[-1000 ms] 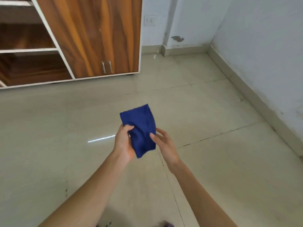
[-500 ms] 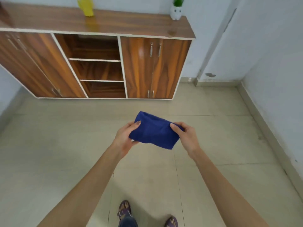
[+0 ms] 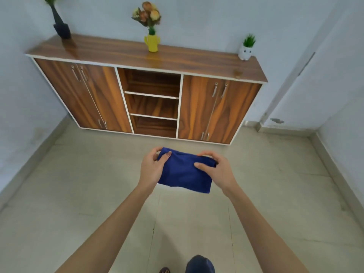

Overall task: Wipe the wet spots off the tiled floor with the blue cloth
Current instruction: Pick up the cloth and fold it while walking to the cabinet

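Blue cloth (image 3: 184,175): folded into a rough rectangle, hanging in the air above the tiled floor (image 3: 78,194), stretched between both hands.
Left hand (image 3: 152,167): pinching the cloth's upper left corner, thumb lying on top, fingers curling behind the edge.
Right hand (image 3: 215,170): gripping the upper right end, thumb pressing on the front face, fingers hooking over the top edge.
Wooden cabinet (image 3: 149,89): standing against the wall beyond the cloth.
Wet spots: cannot tell.
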